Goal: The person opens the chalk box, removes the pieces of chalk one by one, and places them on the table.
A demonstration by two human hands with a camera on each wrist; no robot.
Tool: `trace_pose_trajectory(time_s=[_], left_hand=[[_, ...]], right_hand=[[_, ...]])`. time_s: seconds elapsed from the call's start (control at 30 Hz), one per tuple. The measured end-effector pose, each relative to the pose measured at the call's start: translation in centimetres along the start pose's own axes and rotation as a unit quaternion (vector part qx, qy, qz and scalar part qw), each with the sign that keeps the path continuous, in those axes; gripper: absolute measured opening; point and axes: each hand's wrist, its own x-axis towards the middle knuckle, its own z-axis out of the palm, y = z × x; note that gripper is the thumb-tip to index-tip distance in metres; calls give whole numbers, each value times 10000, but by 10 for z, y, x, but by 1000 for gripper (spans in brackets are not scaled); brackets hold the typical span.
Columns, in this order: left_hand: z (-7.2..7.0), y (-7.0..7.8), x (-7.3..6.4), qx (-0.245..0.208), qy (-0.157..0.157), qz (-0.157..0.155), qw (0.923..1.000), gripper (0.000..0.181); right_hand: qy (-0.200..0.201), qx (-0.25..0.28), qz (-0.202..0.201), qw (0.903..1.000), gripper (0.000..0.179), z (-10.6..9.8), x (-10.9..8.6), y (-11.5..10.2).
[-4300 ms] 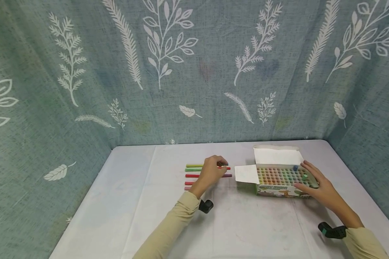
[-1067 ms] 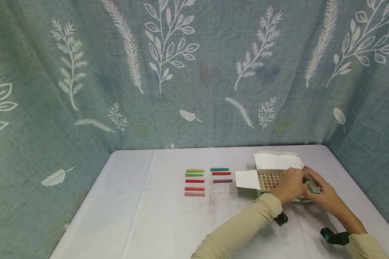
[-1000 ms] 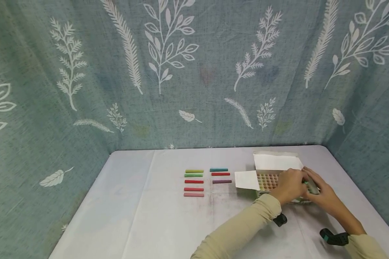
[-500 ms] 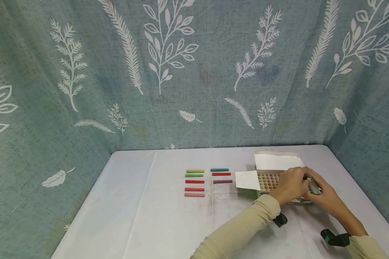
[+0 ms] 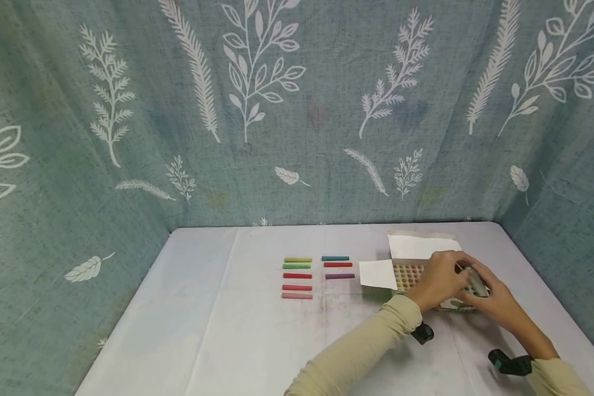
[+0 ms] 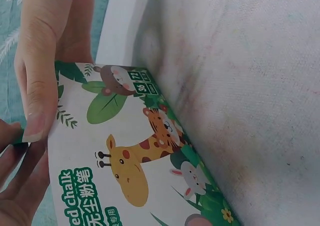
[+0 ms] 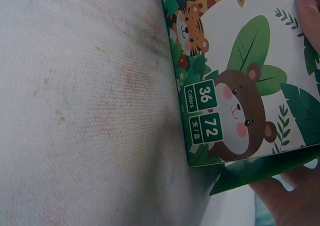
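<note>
A chalk box (image 5: 416, 278) with its lid flaps folded back stands at the right of the table. My left hand (image 5: 440, 278) is over its right half, its fingers (image 6: 15, 158) pinching a green chalk stick (image 5: 467, 268) that pokes up there. At the box's right end my right hand (image 5: 497, 294) grips it, with the thumb (image 6: 36, 118) on the printed front panel (image 7: 240, 96). The hands hide much of the holes on that side. Left of the box lie several chalk sticks, among them a teal chalk (image 5: 335, 258), a red chalk (image 5: 337, 265) and a purple chalk (image 5: 340, 276).
Another column farther left holds a yellow-green chalk (image 5: 298, 260), a light green chalk (image 5: 297, 266), a red chalk (image 5: 297, 275) and pinkish ones below. A white side flap (image 5: 378, 274) sticks out toward the chalks. A patterned curtain (image 5: 297, 137) surrounds the white table (image 5: 247, 341).
From the loose chalks my left hand has moved right to the box, leaving a teal chalk laid above the red one. Lately it has risen slightly with the green chalk; the right hand stays.
</note>
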Motion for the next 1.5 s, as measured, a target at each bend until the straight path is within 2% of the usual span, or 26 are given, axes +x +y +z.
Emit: trace_pose_trajectory(time_s=[0.2, 0.37, 0.6, 0.7, 0.83, 1.03, 1.2, 1.37, 1.5], left_hand=[[-3, 2, 0, -21, 4, 52, 10000, 19], [-6, 3, 1, 0, 267, 230, 9994, 17], [-16, 1, 0, -276, 605, 347, 9972, 16], [-19, -1, -2, -407, 765, 315, 9957, 15], [-27, -6, -5, -722, 935, 218, 9928, 14], [-45, -16, -13, -1255, 1048, -27, 9865, 14], [-61, -23, -21, -1747, 1096, -360, 9778, 14], [-74, -28, -28, -2354, 1224, -655, 9619, 12], [-82, -31, -33, -2726, 1288, -757, 9505, 10]], right_hand=[[-46, 24, 160, 9999, 86, 0, 0, -1], [-11, -115, 178, 9998, 88, 1, 1, -2], [8, -200, 358, 9992, 90, 1, 3, -2], [54, -180, 327, 9993, 76, 1, 3, -2], [112, -247, 77, 9996, 51, 1, 3, -4], [135, -419, -32, 9990, 43, 0, 3, -5], [132, -403, 44, 9991, 43, -1, 3, -6], [105, -305, 134, 9994, 49, -1, 3, -7], [122, -211, 158, 9996, 57, -1, 3, -7]])
